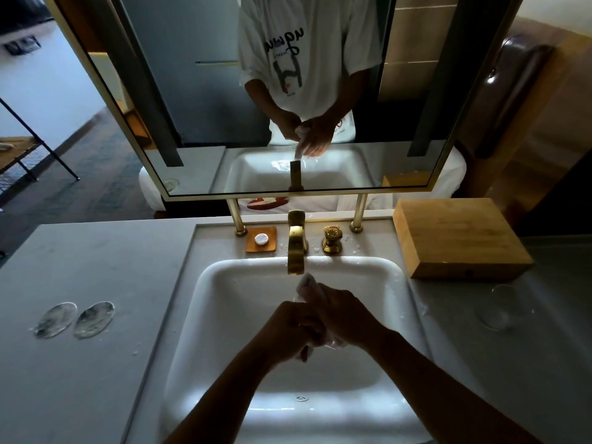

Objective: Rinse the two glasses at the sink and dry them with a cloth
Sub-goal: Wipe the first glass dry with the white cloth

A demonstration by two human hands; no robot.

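Over the white sink basin [224, 315] my two hands are pressed together around a white cloth [306, 282], whose end sticks out toward the faucet. My right hand [346, 312] curls round a cloth-wrapped glass, and a clear bit of that glass [334, 343] shows under the palm. My left hand [288, 331] grips the cloth from the left side, with a white corner below its fingers. Most of this glass is hidden. The other glass [499, 309] stands upright on the counter to the right of the sink.
A gold faucet [296, 248] and its handle [332, 240] stand behind the basin; no water stream is visible. A soap dish [261, 240] sits left of the faucet. A wooden box [458, 235] is at the back right. Two round clear lids [75, 319] lie on the left counter.
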